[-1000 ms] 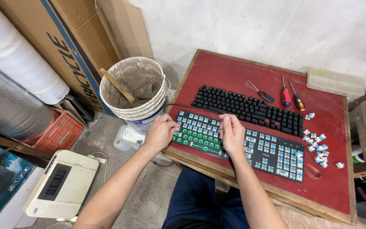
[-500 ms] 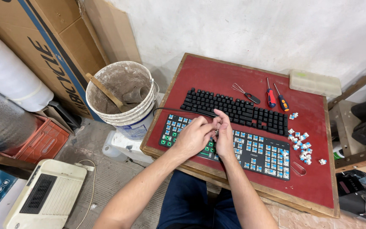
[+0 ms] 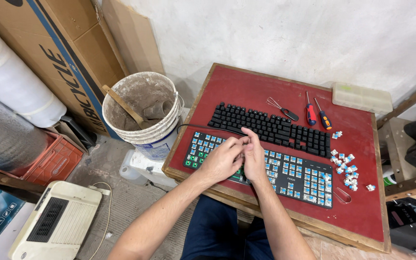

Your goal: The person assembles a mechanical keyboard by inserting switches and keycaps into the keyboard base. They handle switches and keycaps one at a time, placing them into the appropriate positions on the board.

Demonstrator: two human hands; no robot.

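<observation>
1. My left hand (image 3: 221,161) and right hand (image 3: 253,156) have come together over the middle of the stripped keyboard (image 3: 285,174); a second ago they lay spread apart on its switches. The fingertips now pinch at something too small to make out, so I cannot tell what either hand grasps.
2. That keyboard lies directly beneath my hands on the red desk (image 3: 246,91), its blue and green switches bare.
3. Just beyond my hands sits the black keyboard (image 3: 270,127), keycaps on.
4. Beyond it lie a wire keycap puller (image 3: 280,109) and two screwdrivers (image 3: 310,113).
5. Well to my right, loose switches (image 3: 346,167) are scattered on the desk.
6. At the far right corner, a pale plastic box (image 3: 362,97) stands closed; contents unclear.
7. Off my left, on the floor, a dirty bucket (image 3: 143,113) holds a wooden stick and a small cup.
</observation>
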